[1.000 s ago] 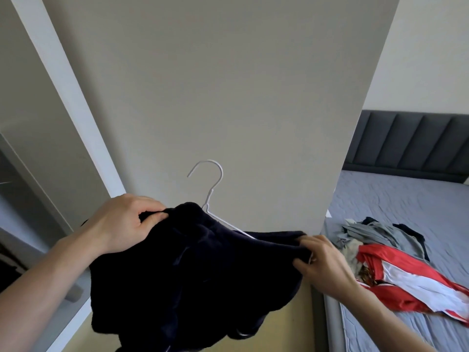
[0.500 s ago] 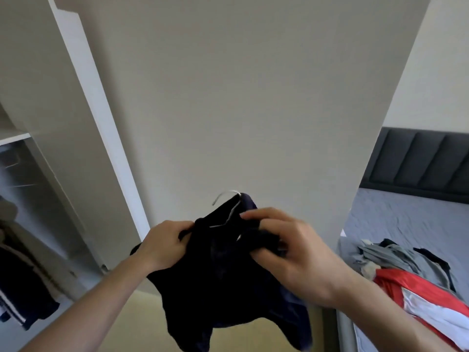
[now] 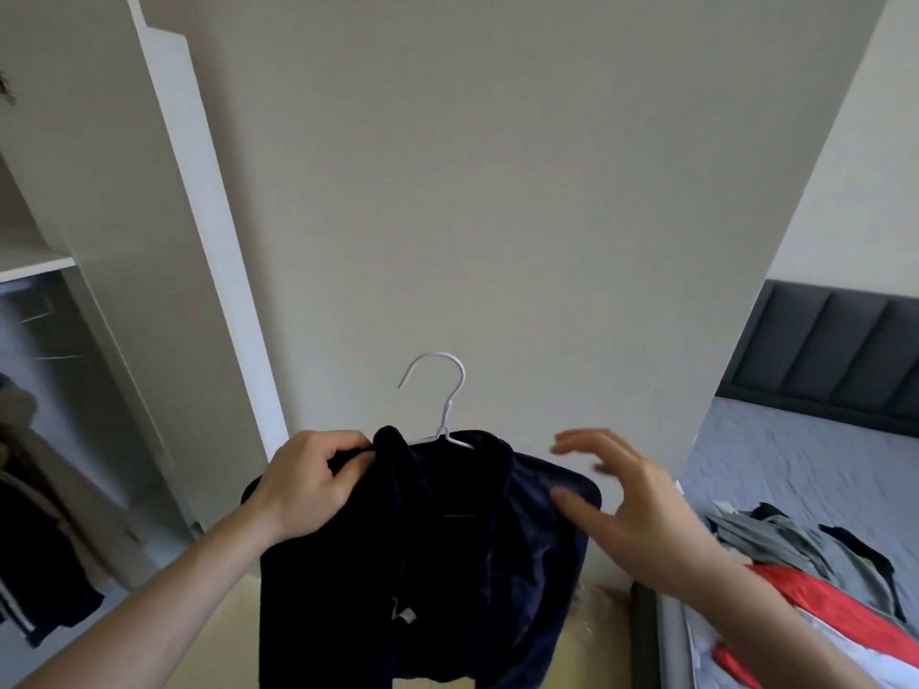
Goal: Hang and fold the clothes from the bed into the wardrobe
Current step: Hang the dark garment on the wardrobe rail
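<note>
A dark navy fleece jacket (image 3: pixel 447 564) hangs on a white wire hanger (image 3: pixel 442 390), whose hook sticks up above the collar. My left hand (image 3: pixel 313 482) grips the jacket's left shoulder and holds it up in front of the open wardrobe door (image 3: pixel 472 191). My right hand (image 3: pixel 626 499) hovers beside the right shoulder with fingers spread and blurred; its thumb lies against the fabric, holding nothing. More clothes, grey, black, red and white, lie in a pile (image 3: pixel 815 569) on the bed (image 3: pixel 795 469) at the right.
The wardrobe interior (image 3: pixel 45 390) opens at the left, with a white shelf, bare hangers and several hung garments below. The door's white edge (image 3: pixel 209 241) stands between it and me. A dark padded headboard (image 3: pixel 835 345) backs the bed.
My right hand has let go of the collar and moved off to the right, opening. The jacket now hangs spread on the hanger with the hook fully exposed. My left hand keeps its grip.
</note>
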A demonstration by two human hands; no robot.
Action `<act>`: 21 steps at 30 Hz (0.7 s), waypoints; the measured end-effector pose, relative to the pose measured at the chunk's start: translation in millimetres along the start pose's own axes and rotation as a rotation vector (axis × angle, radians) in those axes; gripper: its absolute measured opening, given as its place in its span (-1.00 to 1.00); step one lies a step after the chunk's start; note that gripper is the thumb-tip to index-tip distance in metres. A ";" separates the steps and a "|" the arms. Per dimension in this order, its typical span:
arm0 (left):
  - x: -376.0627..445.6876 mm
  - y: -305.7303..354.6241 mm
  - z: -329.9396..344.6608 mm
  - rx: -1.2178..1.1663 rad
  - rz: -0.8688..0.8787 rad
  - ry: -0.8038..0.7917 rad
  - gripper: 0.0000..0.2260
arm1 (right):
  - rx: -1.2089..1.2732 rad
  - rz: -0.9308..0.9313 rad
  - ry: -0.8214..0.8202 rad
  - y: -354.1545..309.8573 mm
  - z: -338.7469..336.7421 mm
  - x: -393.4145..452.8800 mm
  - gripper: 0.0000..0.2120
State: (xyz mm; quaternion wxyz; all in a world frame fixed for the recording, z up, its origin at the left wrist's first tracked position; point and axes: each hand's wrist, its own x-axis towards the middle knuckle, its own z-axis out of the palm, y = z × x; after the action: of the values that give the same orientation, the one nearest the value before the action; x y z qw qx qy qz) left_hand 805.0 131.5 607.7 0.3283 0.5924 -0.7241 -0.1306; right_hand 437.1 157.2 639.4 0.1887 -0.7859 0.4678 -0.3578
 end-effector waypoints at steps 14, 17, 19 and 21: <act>24.8 3.5 16.5 -0.147 -0.091 -0.086 -0.71 | -0.028 0.112 -0.113 52.6 39.2 56.7 -0.70; 43.6 16.9 30.5 -0.143 -0.090 -0.077 -0.80 | -0.045 0.088 -0.159 55.5 48.2 79.9 -0.73; 54.8 21.0 35.4 -0.143 -0.131 -0.036 -0.79 | -0.023 0.092 -0.184 63.8 53.4 97.5 -0.74; 65.4 22.5 35.9 -0.132 -0.167 0.012 -0.78 | 0.017 0.092 -0.226 70.9 56.8 118.1 -0.74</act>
State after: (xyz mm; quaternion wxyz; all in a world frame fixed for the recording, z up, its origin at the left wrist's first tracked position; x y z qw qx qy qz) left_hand 759.6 68.5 614.7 0.3586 0.6286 -0.6600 -0.2015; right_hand 472.7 17.4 602.0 0.2630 -0.7973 0.4761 -0.2616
